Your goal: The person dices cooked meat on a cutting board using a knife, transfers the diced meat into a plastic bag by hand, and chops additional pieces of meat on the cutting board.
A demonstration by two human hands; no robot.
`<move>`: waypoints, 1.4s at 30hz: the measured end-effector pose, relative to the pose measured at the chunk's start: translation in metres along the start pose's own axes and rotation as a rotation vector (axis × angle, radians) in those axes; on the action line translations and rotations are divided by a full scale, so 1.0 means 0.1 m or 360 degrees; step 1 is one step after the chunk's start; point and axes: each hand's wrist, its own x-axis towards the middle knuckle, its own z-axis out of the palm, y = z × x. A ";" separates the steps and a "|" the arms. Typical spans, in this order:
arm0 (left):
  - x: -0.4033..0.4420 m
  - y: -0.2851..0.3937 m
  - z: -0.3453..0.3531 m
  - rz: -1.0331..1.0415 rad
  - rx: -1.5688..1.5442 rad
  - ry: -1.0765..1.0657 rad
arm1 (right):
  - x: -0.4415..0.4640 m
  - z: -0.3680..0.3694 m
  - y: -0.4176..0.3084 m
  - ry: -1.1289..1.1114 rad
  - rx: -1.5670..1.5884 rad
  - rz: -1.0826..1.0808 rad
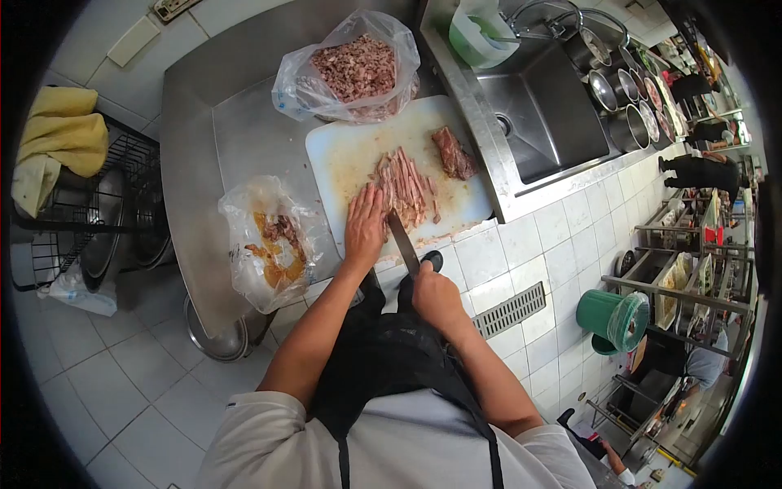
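My right hand (438, 295) is closed round the handle of a kitchen knife (403, 244), its blade pointing away from me at the near edge of the meat strips. My left hand (364, 224) lies with fingers stretched out on the white cutting board (336, 159), along the left side of the strips and close to the blade tip. Thin meat strips (405, 186) cover the middle of the board. An uncut piece of meat (454, 153) sits at the board's right. Behind the board stands an open plastic bag of chopped meat (356, 69).
Left of the board, a clear plastic bag (273, 244) holds meat scraps and brownish liquid on the steel counter (244, 138). A sink (554, 122) adjoins on the right, with a green-tinted container (481, 37) beside it. A green bin (603, 314) and other people stand farther right.
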 end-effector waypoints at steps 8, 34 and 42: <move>0.06 0.16 -0.30 -0.0522 -0.0345 0.0072 | 0.20 -0.18 -0.08 0.0212 0.0082 -0.0033; 0.21 0.02 -0.10 -0.0627 -0.0253 -0.0016 | 0.46 0.49 -0.26 0.0312 0.0151 0.0013; 0.28 0.00 -0.13 -0.0653 -0.0353 -0.0104 | 0.66 0.60 -0.27 0.0287 0.0197 0.0065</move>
